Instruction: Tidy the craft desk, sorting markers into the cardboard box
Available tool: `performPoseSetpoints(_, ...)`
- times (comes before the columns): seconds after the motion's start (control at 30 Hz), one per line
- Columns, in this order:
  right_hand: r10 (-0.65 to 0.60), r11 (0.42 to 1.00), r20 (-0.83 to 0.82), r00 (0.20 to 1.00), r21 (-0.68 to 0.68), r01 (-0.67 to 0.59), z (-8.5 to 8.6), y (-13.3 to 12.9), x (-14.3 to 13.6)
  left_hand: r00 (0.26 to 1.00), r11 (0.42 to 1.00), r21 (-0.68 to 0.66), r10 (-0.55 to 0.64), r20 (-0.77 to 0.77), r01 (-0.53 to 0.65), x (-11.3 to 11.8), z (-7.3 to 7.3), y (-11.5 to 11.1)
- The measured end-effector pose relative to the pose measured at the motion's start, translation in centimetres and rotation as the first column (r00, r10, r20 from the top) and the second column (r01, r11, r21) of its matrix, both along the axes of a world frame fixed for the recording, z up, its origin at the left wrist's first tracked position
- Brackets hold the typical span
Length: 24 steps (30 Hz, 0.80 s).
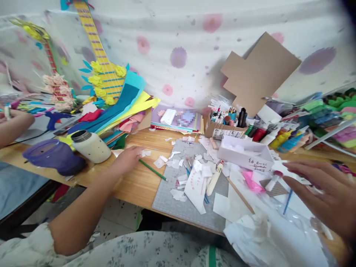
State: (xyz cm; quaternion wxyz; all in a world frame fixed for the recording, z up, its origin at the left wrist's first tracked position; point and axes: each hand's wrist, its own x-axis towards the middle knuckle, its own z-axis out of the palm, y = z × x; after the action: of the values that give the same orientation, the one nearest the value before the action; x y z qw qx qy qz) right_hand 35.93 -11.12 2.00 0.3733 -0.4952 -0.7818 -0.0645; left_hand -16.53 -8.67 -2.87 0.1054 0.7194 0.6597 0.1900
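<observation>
The left hand [128, 158] lies palm down on the wooden worktop [139, 181], fingers loosely spread, fingertips touching a small white paper scrap [145, 152]. A green pencil [152, 170] lies just beside it at four o'clock. The right hand [328, 196] hovers open with fingers spread over clear plastic wrap [292, 222], holding nothing. A small white tube with a red cap [274, 180] lies at ten o'clock from that hand, near its fingertips. Paper scraps cover the grey cutting mat [169, 200] between the hands. Another person's hand [11, 122] shows at the far left edge.

Craft room; coloured paper [130, 102]; cutting mat [178, 196]
</observation>
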Motion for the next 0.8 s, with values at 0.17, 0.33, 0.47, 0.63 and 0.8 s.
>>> performPoseSetpoints(0.17,-0.067,0.996,-0.018,0.998,-0.058,0.066,-1.6,-2.7,1.2,0.984,0.982,-0.056,-0.18,0.002,0.18,0.2,-1.1,-2.1)
performPoseSetpoints(0.33,0.04,0.988,-0.1,0.994,-0.144,-0.054,0.7,-3.1,-1.8,0.982,0.986,0.007,-0.168,0.092,0.168,2.2,0.8,-3.8)
performPoseSetpoints(0.47,0.327,0.694,-0.416,0.848,-0.504,-0.515,0.0,-3.2,-9.0,0.951,0.978,0.037,-0.209,0.227,0.206,9.2,2.7,-5.4)
performPoseSetpoints(0.63,0.24,0.611,-0.748,0.619,-0.38,-0.695,-0.4,-1.9,-14.8,0.845,0.913,0.12,-0.406,0.349,0.389,16.6,2.3,-5.3)
performPoseSetpoints(0.8,-0.087,0.991,-0.611,0.787,-0.136,0.003,4.2,6.2,-7.0,0.996,0.949,0.315,0.036,-0.085,-0.008,7.7,-1.8,-2.1)
